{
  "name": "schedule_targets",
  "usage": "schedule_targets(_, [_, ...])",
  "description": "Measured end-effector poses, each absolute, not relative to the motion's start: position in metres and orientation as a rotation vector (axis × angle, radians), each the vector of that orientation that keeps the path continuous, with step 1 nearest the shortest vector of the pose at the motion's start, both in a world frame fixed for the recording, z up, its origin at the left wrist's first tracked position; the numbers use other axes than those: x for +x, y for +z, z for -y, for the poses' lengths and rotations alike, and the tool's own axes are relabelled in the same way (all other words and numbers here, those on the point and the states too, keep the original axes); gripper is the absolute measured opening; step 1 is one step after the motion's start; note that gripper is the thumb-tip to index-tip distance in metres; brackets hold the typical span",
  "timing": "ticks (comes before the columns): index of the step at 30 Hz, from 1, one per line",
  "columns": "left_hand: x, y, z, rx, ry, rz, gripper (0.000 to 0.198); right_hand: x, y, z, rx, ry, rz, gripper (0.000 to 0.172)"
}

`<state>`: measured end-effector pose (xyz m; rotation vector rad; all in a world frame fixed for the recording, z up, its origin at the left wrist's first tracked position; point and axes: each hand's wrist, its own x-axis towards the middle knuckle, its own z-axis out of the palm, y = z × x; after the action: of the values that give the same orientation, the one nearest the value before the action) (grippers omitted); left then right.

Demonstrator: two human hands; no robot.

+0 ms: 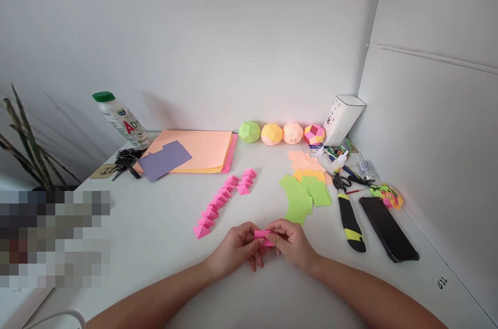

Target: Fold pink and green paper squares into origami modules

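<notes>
Both my hands meet low in the middle of the white table [155, 235]. My left hand [235, 248] and my right hand [293, 243] pinch a small folded pink paper piece [263, 237] between their fingertips, just above the tabletop. A row of several folded pink paper units [221, 202] runs diagonally from near my left hand up toward the centre. A fan of green paper squares [301, 195] lies just beyond my right hand, with orange and yellow squares [305, 165] behind them.
Four paper balls [282, 133] line the back wall beside a white box [344, 119]. A stack of coloured sheets [198, 150], a purple card [165, 159], keys [126, 160] and a bottle [120, 119] sit at left. Utility knife [350, 222], phone [388, 228], scissors [342, 182] lie at right.
</notes>
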<state>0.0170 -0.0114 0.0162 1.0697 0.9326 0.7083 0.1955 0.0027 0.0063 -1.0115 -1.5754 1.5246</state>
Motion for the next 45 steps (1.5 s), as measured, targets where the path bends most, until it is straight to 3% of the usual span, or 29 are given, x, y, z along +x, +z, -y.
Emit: schedule_targets(45, [0.018,0.023,0.010,1.036,0.712,-0.999,0.040,0.195,0.003,-0.007,-1.053,1.575,1.571,0.020])
